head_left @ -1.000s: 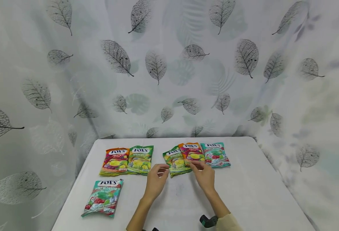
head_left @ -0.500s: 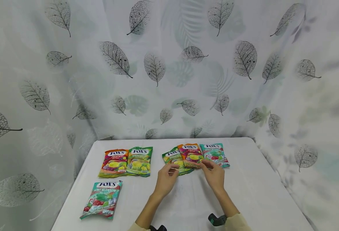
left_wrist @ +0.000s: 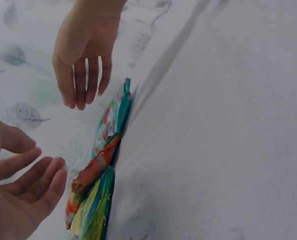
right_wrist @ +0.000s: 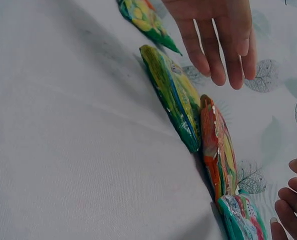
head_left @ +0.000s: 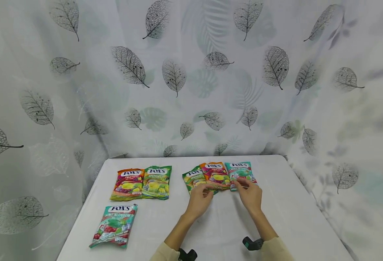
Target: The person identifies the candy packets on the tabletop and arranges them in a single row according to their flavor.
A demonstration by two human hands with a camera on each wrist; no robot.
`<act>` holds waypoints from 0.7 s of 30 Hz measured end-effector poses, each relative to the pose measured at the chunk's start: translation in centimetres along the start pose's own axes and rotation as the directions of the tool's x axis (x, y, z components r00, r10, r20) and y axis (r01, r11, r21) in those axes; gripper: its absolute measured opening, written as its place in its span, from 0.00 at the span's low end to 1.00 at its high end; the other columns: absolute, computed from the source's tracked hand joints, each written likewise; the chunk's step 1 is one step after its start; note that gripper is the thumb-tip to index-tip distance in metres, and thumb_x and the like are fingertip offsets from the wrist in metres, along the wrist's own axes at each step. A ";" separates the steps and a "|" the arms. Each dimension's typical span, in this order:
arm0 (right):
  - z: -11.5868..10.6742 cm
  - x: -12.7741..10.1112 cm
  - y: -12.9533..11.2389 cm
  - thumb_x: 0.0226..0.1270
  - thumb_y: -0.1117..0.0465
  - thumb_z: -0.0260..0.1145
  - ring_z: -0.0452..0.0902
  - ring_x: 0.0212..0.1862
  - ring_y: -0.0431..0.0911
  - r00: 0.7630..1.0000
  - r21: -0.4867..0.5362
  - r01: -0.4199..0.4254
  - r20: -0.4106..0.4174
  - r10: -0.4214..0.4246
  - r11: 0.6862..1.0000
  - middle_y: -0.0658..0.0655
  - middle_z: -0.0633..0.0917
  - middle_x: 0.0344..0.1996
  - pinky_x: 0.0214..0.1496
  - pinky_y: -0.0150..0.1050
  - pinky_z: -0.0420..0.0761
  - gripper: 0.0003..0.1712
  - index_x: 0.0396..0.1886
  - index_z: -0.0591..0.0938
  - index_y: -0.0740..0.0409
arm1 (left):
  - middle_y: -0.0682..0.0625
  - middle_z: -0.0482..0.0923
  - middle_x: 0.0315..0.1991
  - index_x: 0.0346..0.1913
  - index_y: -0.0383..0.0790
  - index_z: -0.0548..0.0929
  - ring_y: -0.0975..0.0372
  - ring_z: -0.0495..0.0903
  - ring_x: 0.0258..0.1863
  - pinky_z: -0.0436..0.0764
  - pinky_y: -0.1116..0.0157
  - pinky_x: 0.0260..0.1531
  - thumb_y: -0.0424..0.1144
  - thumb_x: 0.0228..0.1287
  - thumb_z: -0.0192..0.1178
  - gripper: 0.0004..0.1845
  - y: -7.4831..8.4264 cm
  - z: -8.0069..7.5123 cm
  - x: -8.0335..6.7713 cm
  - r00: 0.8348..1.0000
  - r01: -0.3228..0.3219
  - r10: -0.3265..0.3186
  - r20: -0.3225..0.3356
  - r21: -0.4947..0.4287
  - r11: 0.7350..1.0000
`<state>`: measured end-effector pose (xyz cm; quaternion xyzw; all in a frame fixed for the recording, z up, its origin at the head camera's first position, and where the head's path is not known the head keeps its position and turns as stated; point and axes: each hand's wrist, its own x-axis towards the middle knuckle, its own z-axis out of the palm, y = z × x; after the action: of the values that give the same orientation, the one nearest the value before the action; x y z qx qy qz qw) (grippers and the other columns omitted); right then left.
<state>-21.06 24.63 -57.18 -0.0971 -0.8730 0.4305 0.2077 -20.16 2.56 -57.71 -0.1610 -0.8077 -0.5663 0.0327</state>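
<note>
My left hand (head_left: 199, 201) hovers with relaxed fingers in front of the right-hand green Spring Tea candy bag (head_left: 193, 176), overlapping its lower part in the head view. Beside that bag, an orange-red Fruits candy bag (head_left: 215, 174) overlaps its edge. At the right end of this row lies a teal Mint Blossom candy bag (head_left: 238, 170). My right hand (head_left: 251, 195), fingers loosely bent, is over the teal bag's lower edge. Both wrist views show gaps between hands and bags: the left hand (left_wrist: 26, 187) and the right hand (right_wrist: 293, 200) hold nothing.
On the left of the white table (head_left: 296, 217) lie another Fruits candy bag (head_left: 128, 184) and another Spring Tea candy bag (head_left: 156, 183), side by side. Nearer the front is a second Mint Blossom candy bag (head_left: 114, 225). A leaf-patterned curtain (head_left: 191, 90) hangs behind the table.
Both hands have moved to the right along the right-hand row, the right hand from the orange-red bag to the teal one. The bags lie almost as before.
</note>
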 end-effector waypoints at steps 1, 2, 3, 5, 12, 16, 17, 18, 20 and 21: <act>-0.1 0.1 0.3 0.69 0.57 0.74 0.89 0.44 0.55 1.000 -0.002 0.001 -0.002 -0.001 1.000 0.61 0.92 0.41 0.45 0.46 0.86 0.15 0.49 0.90 0.61 | 0.41 0.84 0.54 0.57 0.32 0.85 0.59 0.84 0.49 0.85 0.68 0.48 0.31 0.73 0.61 0.14 0.0 0.3 0.1 1.000 -0.008 0.008 0.005 0.004 1.000; -0.3 0.3 0.5 0.69 0.57 0.74 0.89 0.44 0.54 1.000 -0.004 0.004 -0.004 -0.004 1.000 0.60 0.92 0.41 0.45 0.46 0.85 0.15 0.49 0.90 0.61 | 0.41 0.84 0.54 0.57 0.33 0.85 0.59 0.84 0.50 0.85 0.69 0.49 0.31 0.73 0.61 0.14 0.1 0.6 0.3 1.000 -0.016 0.016 0.010 0.006 1.000; -0.4 0.5 0.7 0.70 0.57 0.74 0.89 0.44 0.55 1.000 -0.007 0.011 -0.007 -0.011 1.000 0.60 0.92 0.41 0.45 0.46 0.85 0.15 0.49 0.90 0.61 | 0.41 0.85 0.54 0.57 0.33 0.85 0.58 0.84 0.50 0.85 0.69 0.49 0.30 0.73 0.61 0.14 0.1 0.8 0.4 1.000 -0.021 0.021 0.013 0.007 1.000; -0.6 0.7 1.1 0.70 0.58 0.73 0.89 0.44 0.55 1.000 -0.009 0.021 -0.013 -0.021 1.000 0.60 0.92 0.41 0.44 0.46 0.85 0.14 0.49 0.90 0.61 | 0.42 0.85 0.54 0.58 0.34 0.85 0.57 0.85 0.51 0.85 0.68 0.50 0.30 0.73 0.60 0.15 0.3 1.2 0.6 0.999 -0.028 0.028 0.029 0.004 1.000; -1.0 1.6 2.4 0.71 0.57 0.72 0.87 0.48 0.58 1.000 -0.045 -0.010 -0.026 0.009 0.999 0.64 0.91 0.45 0.47 0.54 0.85 0.15 0.51 0.89 0.62 | 0.40 0.84 0.56 0.61 0.34 0.84 0.61 0.83 0.50 0.83 0.71 0.49 0.32 0.73 0.60 0.17 0.1 2.8 0.9 0.997 0.007 -0.006 0.075 -0.010 1.000; -1.2 2.4 3.0 0.71 0.57 0.72 0.86 0.48 0.60 0.999 -0.047 -0.040 -0.038 0.039 0.998 0.66 0.90 0.46 0.48 0.55 0.82 0.17 0.52 0.88 0.64 | 0.38 0.83 0.56 0.63 0.32 0.82 0.59 0.84 0.50 0.84 0.70 0.48 0.31 0.73 0.60 0.18 -0.1 3.8 1.3 0.996 0.015 -0.013 0.090 -0.018 1.000; -1.3 2.6 3.1 0.70 0.56 0.72 0.86 0.47 0.60 0.998 -0.047 -0.048 -0.047 0.045 0.998 0.66 0.90 0.45 0.48 0.54 0.81 0.18 0.52 0.88 0.64 | 0.38 0.83 0.56 0.63 0.32 0.82 0.59 0.84 0.50 0.84 0.69 0.48 0.31 0.73 0.60 0.18 -0.2 4.1 1.4 0.995 0.015 -0.014 0.095 -0.012 1.000; -1.4 2.8 3.2 0.70 0.57 0.72 0.86 0.46 0.60 0.997 -0.046 -0.053 -0.053 0.050 0.998 0.66 0.90 0.44 0.47 0.53 0.80 0.18 0.52 0.88 0.65 | 0.38 0.83 0.56 0.64 0.32 0.81 0.59 0.84 0.50 0.84 0.69 0.49 0.31 0.73 0.60 0.19 -0.3 4.4 1.5 0.995 0.019 -0.018 0.102 -0.009 1.000; -1.5 3.2 3.5 0.69 0.57 0.73 0.85 0.45 0.60 0.996 -0.052 -0.058 -0.064 0.055 0.997 0.67 0.90 0.43 0.46 0.52 0.78 0.19 0.52 0.88 0.66 | 0.38 0.83 0.56 0.65 0.33 0.81 0.58 0.85 0.50 0.85 0.67 0.50 0.31 0.73 0.60 0.20 -0.6 4.8 1.7 0.994 0.019 -0.019 0.111 0.004 1.000; -1.6 3.4 3.6 0.69 0.57 0.73 0.85 0.45 0.60 0.996 -0.055 -0.061 -0.064 0.057 0.997 0.67 0.89 0.42 0.45 0.52 0.77 0.19 0.52 0.88 0.66 | 0.38 0.83 0.56 0.65 0.33 0.80 0.58 0.85 0.51 0.85 0.67 0.50 0.31 0.73 0.61 0.20 -0.7 5.0 1.8 0.993 0.020 -0.021 0.115 0.010 1.000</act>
<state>-23.43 29.12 -58.23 -0.1422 -0.8747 0.4083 0.2190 -21.38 7.40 -59.71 -0.1850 -0.8122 -0.5529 -0.0193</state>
